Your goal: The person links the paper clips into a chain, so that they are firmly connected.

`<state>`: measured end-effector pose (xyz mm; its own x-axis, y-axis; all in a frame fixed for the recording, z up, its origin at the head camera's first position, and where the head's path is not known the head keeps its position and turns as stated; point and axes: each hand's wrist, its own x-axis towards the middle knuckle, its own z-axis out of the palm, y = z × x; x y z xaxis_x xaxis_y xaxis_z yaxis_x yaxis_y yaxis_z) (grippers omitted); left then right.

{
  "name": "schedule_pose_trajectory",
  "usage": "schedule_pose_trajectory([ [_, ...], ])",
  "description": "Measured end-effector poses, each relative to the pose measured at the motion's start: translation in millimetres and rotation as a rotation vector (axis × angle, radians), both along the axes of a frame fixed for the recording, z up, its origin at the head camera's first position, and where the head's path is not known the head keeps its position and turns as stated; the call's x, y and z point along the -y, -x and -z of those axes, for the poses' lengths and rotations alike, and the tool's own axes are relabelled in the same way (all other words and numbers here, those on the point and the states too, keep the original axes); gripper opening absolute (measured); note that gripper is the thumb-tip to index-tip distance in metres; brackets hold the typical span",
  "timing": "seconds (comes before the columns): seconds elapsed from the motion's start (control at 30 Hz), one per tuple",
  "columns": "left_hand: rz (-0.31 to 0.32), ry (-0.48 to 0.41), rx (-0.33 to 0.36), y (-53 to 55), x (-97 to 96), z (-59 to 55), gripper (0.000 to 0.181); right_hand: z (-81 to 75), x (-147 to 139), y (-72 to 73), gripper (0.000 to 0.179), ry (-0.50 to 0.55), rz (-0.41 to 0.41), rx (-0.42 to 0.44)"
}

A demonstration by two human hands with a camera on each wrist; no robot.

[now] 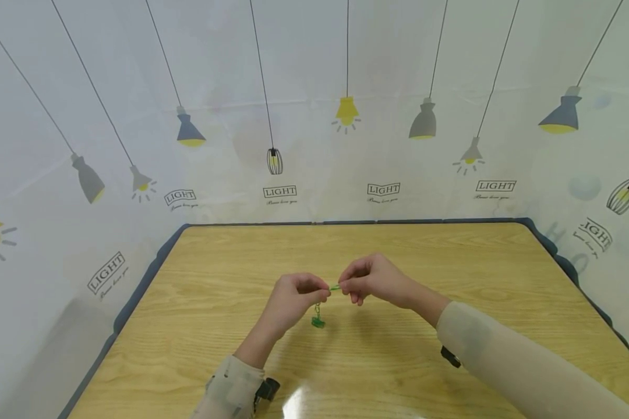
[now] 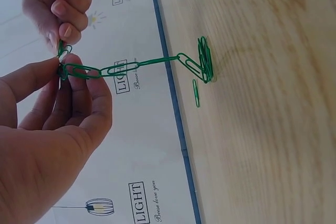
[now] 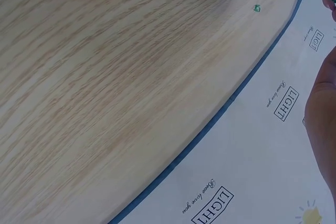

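Both hands meet above the middle of the table. My left hand (image 1: 292, 298) pinches the end of a chain of green paper clips (image 2: 119, 68) between thumb and fingertips. Several linked clips run down from it to a bunched lower end (image 2: 205, 64) near the wood. My right hand (image 1: 381, 282) pinches a green paper clip (image 1: 335, 287) right at the left fingertips, and its fingertips hide part of that clip. In the left wrist view a single green paper clip (image 2: 196, 93) shows beside the bunch. The right wrist view catches only an edge of the right hand.
The wooden table (image 1: 215, 250) has a dark blue edging (image 1: 147, 279) along its sides and back. White wall sheets (image 1: 314, 70) printed with lamps and "LIGHT" labels stand around it. Each wrist carries a small black device (image 1: 266, 390) at the sleeve.
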<state>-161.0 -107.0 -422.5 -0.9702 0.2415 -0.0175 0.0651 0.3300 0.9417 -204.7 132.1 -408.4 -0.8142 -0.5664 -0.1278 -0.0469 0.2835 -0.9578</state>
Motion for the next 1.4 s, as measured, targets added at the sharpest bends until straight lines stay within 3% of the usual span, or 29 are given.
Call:
schedule_pose_trajectory([
  [0.53,0.051,-0.019,0.011,-2.7,2.5,0.2,0.015,2.6,-11,1.4,0.022,-0.024,0.014,-0.017],
  [0.73,0.109,-0.06,0.057,-1.3,1.9,6.0,0.03,0.3,-8,-0.7,0.021,-0.003,0.018,-0.02],
  [0.87,0.138,-0.03,0.047,-2.0,-0.5,9.1,0.035,-2.1,-3,-2.5,0.019,0.017,0.015,-0.022],
  [1.17,0.054,-0.023,-0.056,-2.6,-4.9,8.7,0.026,-2.6,6,-2.6,0.017,0.053,0.035,-0.015],
  [1.4,0.027,-0.043,-0.05,-1.8,-2.1,9.3,0.024,-0.6,8,-0.8,0.017,0.062,0.043,-0.022],
])
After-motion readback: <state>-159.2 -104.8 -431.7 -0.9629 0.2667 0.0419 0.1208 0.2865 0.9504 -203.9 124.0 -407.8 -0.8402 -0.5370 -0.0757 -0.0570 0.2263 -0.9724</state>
